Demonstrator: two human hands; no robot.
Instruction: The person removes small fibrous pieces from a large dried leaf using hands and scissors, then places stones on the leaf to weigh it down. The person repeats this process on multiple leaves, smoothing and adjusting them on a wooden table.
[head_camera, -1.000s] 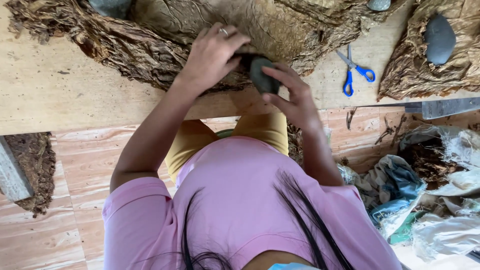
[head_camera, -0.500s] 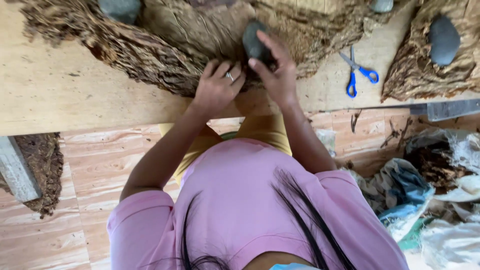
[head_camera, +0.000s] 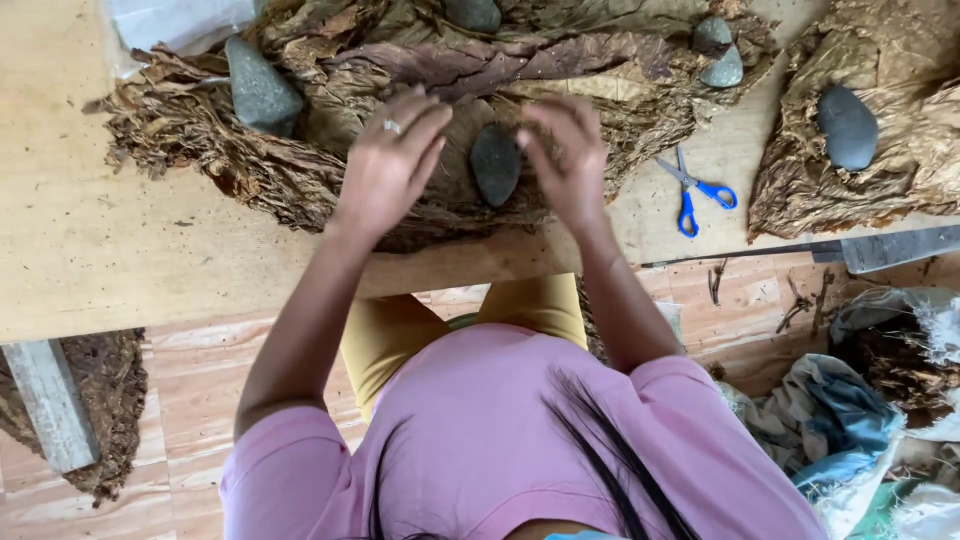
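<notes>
Head view, looking down on a person in a pink shirt (head_camera: 480, 450) at a pale wooden table (head_camera: 120, 250).

Left hand (head_camera: 390, 165): laid flat, fingers spread and slightly curled, pressed onto the stack of dried brown leaves (head_camera: 440, 190). A ring (head_camera: 392, 127) is seen on one finger. Nothing is pinched or gripped.

Right hand (head_camera: 565, 155): also open, fingers loosely spread and blurred by motion, resting on the same leaves. Whether the leaf edge is pinched cannot be told.

A dark oval stone (head_camera: 496, 163) is lying on the leaf stack between the two hands, just beside the right hand's fingers; contact with either hand cannot be confirmed.

Beyond the left hand, a grey pointed stone (head_camera: 262, 92) is set on the ragged leaf pile. Beyond both hands, a long reddish-brown leaf (head_camera: 500, 65) is spread across the heap. Two small grey stones (head_camera: 718, 52) are placed beyond the right hand, to its outer side.

Blue-handled scissors (head_camera: 695, 192) are lying on bare table just to the right of the right hand. Further right, well apart, a second leaf pile (head_camera: 900, 170) is weighted by a dark round stone (head_camera: 847, 125).

Crumpled cloth (head_camera: 830, 420) is seen on the floor, below the right arm.
</notes>
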